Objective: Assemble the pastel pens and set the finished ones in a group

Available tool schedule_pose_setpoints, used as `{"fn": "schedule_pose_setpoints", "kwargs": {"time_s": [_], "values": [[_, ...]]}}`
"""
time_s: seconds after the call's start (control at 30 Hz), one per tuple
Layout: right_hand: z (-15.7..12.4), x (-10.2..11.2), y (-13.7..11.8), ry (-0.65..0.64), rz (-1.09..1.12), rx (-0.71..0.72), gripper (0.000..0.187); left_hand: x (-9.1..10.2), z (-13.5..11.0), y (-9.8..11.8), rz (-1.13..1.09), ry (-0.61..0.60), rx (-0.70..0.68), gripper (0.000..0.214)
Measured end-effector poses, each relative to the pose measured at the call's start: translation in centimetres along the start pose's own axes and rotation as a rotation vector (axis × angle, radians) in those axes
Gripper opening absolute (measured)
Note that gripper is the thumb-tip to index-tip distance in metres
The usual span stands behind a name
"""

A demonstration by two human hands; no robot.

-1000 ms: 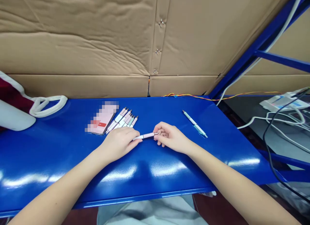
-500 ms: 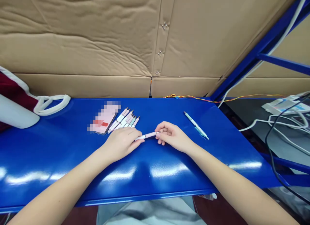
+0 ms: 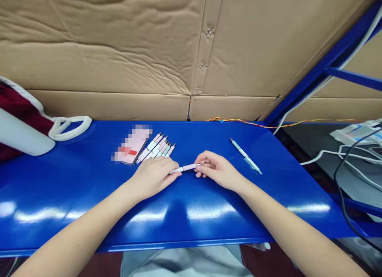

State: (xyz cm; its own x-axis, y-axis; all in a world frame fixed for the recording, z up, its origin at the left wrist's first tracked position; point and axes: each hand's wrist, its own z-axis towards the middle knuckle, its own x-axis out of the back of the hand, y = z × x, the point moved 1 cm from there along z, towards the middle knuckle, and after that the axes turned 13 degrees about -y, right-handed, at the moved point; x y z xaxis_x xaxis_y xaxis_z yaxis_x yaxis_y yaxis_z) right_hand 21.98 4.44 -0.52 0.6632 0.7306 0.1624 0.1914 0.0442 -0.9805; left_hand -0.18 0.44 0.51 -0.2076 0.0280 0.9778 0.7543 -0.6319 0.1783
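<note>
A pink-and-white retractable pen [image 3: 185,168] lies nearly level across the blue metal table [image 3: 227,225], with its ends between my hands. My left hand [image 3: 153,177] rests over the pen's white end, fingers closed on it. My right hand [image 3: 216,170] pinches the pointed tip with curled fingers. Beyond my left hand lies a fanned row of several similar pens [image 3: 156,148], next to a pink card or package [image 3: 131,145], whose print is blurred out. A white-and-teal pen [image 3: 246,157] lies apart, beyond my right hand.
A white bag with a loop handle [image 3: 70,127], dark red cloth and a white cylinder sit at the table's left end. Cardboard [image 3: 119,62] lines the back. Coloured wires [image 3: 268,123] trail along the rear edge; a blue frame and white cables stand right.
Both hands keep the pen between them, with no clear change in grip. The whole scene has shifted slightly rightward in view as my head moved.
</note>
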Motion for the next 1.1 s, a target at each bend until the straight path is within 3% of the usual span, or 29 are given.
{"fn": "schedule_pose_setpoints", "kwargs": {"time_s": [0.13,0.3,0.47,0.6,0.83,0.97,1.1], "values": [[-0.11,0.14,-0.15,-0.007,-0.184,-0.057,0.018,-0.04,0.0,0.0,0.007,-0.016,-0.002,0.025],[-0.17,0.21,-0.34,0.04,-0.355,0.003,0.014,-0.06,0.03,-0.02,0.008,-0.006,-0.011,0.024],[-0.21,0.32,-0.39,0.006,-0.483,0.016,0.015,-0.11,-0.02,0.12,0.002,-0.042,0.012,0.025],[-0.35,0.4,-0.48,-0.014,-0.493,0.02,0.017,0.12,-0.06,0.19,-0.044,-0.076,0.047,0.026],[-0.51,0.95,-1.0,0.091,-0.437,0.057,0.019,0.46,0.11,-0.17,0.02,-0.173,0.175,0.032],[-0.38,0.94,-0.95,0.1,-0.498,0.042,0.028,0.35,0.21,-0.04,0.11,-0.154,0.159,0.032],[-0.19,0.4,-0.69,0.159,-0.418,-0.028,0.03,0.27,0.19,0.12,0.208,-0.107,0.158,0.032]]}}
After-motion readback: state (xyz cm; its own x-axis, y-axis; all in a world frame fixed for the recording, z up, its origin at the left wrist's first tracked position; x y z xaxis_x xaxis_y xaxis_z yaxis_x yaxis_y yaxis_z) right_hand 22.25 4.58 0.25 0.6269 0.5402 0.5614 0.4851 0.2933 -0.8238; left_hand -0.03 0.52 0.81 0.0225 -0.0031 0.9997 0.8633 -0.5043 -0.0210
